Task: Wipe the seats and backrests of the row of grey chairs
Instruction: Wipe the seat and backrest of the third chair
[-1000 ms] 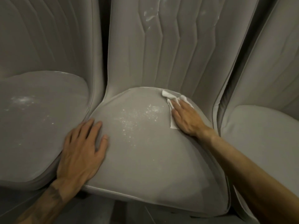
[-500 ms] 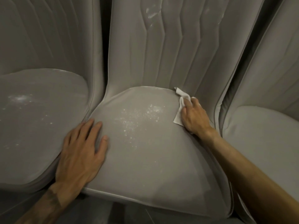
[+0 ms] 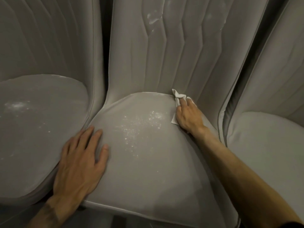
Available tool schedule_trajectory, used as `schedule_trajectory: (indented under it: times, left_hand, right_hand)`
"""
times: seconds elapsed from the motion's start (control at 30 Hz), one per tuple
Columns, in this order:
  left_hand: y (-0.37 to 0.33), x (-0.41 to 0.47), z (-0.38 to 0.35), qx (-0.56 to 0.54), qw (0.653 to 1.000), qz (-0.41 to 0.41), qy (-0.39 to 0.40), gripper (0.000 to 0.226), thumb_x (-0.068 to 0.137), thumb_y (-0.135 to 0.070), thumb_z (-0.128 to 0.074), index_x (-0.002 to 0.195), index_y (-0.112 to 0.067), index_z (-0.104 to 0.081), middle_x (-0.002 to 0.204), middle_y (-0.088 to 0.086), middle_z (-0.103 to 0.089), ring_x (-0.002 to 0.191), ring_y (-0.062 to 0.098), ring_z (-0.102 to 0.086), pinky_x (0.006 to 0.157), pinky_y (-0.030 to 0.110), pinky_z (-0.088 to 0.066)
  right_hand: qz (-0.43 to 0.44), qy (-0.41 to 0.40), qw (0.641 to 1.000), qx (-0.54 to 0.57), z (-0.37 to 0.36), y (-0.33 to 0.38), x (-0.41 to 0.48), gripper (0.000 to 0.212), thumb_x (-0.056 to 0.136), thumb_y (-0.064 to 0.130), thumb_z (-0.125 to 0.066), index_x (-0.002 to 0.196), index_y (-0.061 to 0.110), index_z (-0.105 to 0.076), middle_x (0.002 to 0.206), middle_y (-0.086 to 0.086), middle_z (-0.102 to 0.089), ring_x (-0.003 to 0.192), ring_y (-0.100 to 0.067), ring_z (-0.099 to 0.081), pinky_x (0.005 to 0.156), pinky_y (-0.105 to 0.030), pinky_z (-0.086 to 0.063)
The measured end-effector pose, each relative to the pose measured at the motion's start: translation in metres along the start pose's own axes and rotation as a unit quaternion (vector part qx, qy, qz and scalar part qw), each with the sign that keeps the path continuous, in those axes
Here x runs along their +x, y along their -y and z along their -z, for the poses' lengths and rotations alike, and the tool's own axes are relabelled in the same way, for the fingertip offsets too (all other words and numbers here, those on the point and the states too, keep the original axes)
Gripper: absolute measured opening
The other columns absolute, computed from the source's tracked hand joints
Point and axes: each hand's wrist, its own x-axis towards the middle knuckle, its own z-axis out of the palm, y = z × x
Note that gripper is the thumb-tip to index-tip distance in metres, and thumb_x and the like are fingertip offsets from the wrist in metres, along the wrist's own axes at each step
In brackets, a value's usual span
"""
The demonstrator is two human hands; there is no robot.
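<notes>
Two bare hands work on the middle chair of the row. The left hand (image 3: 80, 163) lies flat on the front left part of the middle seat (image 3: 148, 175), fingers straight and slightly spread, thumb out to the side, holding nothing. The right hand (image 3: 188, 117) is at the back right corner of that seat, its fingers bent over a small white cloth (image 3: 178, 96) and pushing it into the crease where the cushion meets the backrest (image 3: 164, 55). One crumpled end of the cloth sticks up past the fingertips, and a flat corner shows under the palm's left edge.

Between the two hands a scatter of white specks (image 3: 136, 127) lies across the centre of the seat. The cushion is rounded, smooth and grey with a faint sheen and a piped edge along the front. Its backrest is padded, with vertical stitched ribs that kink in a zigzag, and carries a pale smear (image 3: 153, 18) high up.

On the left, another rounded seat (image 3: 37, 137) touches the middle one and has its own faint patch of white dust; its ribbed backrest (image 3: 46, 35) rises behind. On the right, a third seat (image 3: 266, 145) and its backrest (image 3: 279, 71) stand just beside, with a dark gap between.
</notes>
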Motion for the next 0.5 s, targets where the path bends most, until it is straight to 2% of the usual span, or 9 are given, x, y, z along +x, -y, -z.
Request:
schedule_trajectory:
  times: [0.1, 0.23, 0.33, 0.4, 0.5]
  left_hand:
    - [-0.002, 0.001, 0.001, -0.001, 1.000, 0.001, -0.001, 0.062, 0.102, -0.053, -0.032, 0.149, -0.019, -0.053, 0.155, 0.009, -0.051, 0.140, 0.033, -0.048, 0.116, 0.053, -0.038]
    - [-0.003, -0.001, 0.003, -0.008, 1.000, -0.002, 0.002, 0.062, 0.101, -0.052, -0.033, 0.149, -0.018, -0.054, 0.155, 0.009, -0.051, 0.140, 0.033, -0.047, 0.116, 0.052, -0.037]
    - [-0.004, -0.001, 0.004, -0.010, 1.000, 0.004, 0.002, 0.062, 0.100, -0.051, -0.033, 0.148, -0.019, -0.054, 0.155, 0.008, -0.051, 0.141, 0.031, -0.046, 0.117, 0.051, -0.036]
    - [-0.005, -0.001, 0.005, -0.009, 1.000, 0.010, 0.006, 0.062, 0.100, -0.051, -0.033, 0.149, -0.019, -0.054, 0.156, 0.008, -0.051, 0.142, 0.030, -0.046, 0.118, 0.051, -0.035]
    - [-0.005, -0.001, 0.005, -0.011, 1.000, 0.009, 0.006, 0.062, 0.100, -0.051, -0.034, 0.149, -0.019, -0.054, 0.156, 0.008, -0.050, 0.143, 0.031, -0.046, 0.119, 0.051, -0.035]
  right_hand:
    - [0.036, 0.033, 0.999, 0.007, -0.011, 0.032, 0.021, 0.042, 0.110, 0.012, -0.032, 0.147, -0.003, -0.045, 0.143, -0.026, -0.052, 0.127, -0.041, -0.047, 0.114, -0.043, -0.028]
    - [0.104, 0.042, 0.993, 0.033, -0.003, 0.022, 0.023, 0.044, 0.111, 0.015, -0.033, 0.153, 0.005, -0.039, 0.148, -0.021, -0.048, 0.134, -0.038, -0.044, 0.118, -0.042, -0.032]
    - [0.037, 0.019, 0.999, 0.020, 0.003, -0.013, 0.004, 0.044, 0.108, 0.014, -0.036, 0.152, 0.009, -0.040, 0.143, -0.020, -0.050, 0.131, -0.038, -0.047, 0.114, -0.047, -0.038]
    - [-0.004, 0.021, 1.000, 0.017, -0.003, -0.008, 0.006, 0.041, 0.108, 0.016, -0.035, 0.145, 0.004, -0.046, 0.139, -0.021, -0.053, 0.129, -0.039, -0.049, 0.113, -0.047, -0.037]
    - [0.018, 0.041, 0.999, 0.021, -0.019, 0.032, 0.031, 0.040, 0.110, 0.018, -0.035, 0.141, -0.001, -0.050, 0.139, -0.024, -0.054, 0.132, -0.039, -0.047, 0.116, -0.043, -0.031]
